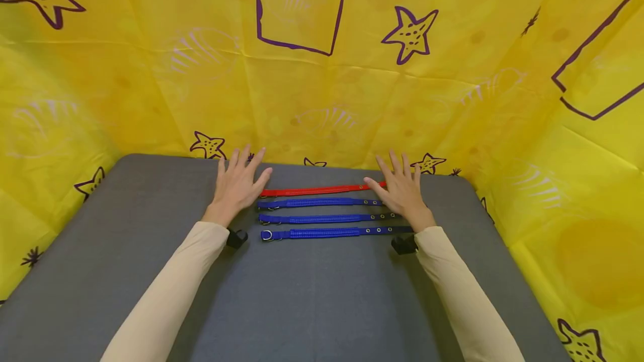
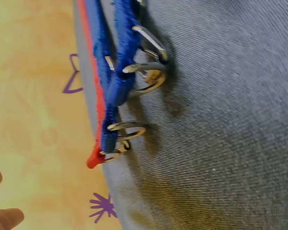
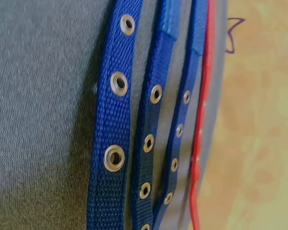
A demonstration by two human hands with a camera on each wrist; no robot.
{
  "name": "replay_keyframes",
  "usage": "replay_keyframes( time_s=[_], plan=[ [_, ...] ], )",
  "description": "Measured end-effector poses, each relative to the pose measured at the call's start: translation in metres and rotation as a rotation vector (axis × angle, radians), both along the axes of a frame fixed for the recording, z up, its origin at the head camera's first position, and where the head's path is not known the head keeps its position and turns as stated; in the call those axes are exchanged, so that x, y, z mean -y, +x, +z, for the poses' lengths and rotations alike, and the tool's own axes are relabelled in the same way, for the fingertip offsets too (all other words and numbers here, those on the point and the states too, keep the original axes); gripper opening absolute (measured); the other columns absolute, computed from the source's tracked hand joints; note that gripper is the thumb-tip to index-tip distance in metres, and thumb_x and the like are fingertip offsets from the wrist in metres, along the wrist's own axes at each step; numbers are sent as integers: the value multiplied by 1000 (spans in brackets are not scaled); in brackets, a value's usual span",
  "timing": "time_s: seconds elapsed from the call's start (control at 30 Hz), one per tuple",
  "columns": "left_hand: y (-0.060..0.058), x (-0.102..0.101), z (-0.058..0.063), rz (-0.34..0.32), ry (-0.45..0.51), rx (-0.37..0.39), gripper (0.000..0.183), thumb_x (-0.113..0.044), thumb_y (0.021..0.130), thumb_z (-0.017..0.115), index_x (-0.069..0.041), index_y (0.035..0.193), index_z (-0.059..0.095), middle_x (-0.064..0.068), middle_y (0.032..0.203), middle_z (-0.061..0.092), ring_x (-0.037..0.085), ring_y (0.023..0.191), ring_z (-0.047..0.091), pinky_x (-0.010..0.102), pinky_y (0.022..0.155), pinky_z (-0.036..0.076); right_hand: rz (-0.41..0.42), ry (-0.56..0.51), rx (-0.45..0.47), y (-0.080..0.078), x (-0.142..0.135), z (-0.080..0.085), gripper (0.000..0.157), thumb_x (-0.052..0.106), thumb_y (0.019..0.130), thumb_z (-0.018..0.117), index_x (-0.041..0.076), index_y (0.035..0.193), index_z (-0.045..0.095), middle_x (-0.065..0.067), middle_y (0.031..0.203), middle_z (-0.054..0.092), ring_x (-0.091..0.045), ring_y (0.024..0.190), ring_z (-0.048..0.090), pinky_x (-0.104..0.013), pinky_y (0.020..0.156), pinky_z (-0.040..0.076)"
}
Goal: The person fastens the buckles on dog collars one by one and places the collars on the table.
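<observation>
Side by side on the grey table lie a red pet collar [image 1: 322, 190] and three blue pet collars: a far one [image 1: 317, 202], a middle one [image 1: 322, 219] and a near one [image 1: 324, 233]. My left hand [image 1: 235, 186] is spread beside their buckle ends, and two of its fingertips [image 2: 7, 218] show in the left wrist view. Metal rings [image 2: 151, 79] stand out there from the blue straps. Spread likewise, my right hand [image 1: 402, 190] covers the tip of the red collar. Metal eyelets [image 3: 114, 158] line the blue straps in the right wrist view. Neither hand holds anything.
The grey tabletop [image 1: 312, 300] has rounded far corners. A yellow cloth [image 1: 312, 88] printed with starfish and fish hangs behind it and along both sides. Black straps [image 1: 236, 238] are at both wrists.
</observation>
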State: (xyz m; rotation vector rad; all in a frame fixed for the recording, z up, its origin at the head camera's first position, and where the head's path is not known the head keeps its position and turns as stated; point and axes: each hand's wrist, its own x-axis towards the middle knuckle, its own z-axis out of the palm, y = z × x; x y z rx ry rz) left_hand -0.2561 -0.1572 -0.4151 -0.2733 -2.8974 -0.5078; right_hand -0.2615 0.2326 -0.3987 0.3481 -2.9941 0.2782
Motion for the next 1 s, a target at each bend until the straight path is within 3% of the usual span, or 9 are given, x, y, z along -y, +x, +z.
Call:
replay_keyframes(
  time_s=[0.3,0.7,1.0],
  plan=[
    [12,-6,9,-17,40,42,62,-53,103,37,-25,158,25,20,164,18,44,151,14,69,117,2,-7,-61,49,15,-3,4,80,72,95,35,27,159,20,-13,167,7,-42,153,-4,-70,115,-7],
    [32,-12,13,-43,111,89,58,-47,104,42,-25,156,31,18,163,22,42,150,20,69,116,8,-26,-82,93,35,-13,1,79,70,96,37,24,159,23,-14,167,10,-44,152,1,-72,114,-7],
    [43,-9,14,-126,178,134,56,-42,104,46,-24,155,34,21,160,28,46,146,27,67,115,18,12,-126,135,48,-11,-4,76,65,98,41,23,158,25,-12,167,11,-41,153,1,-70,115,-5]
  ],
)
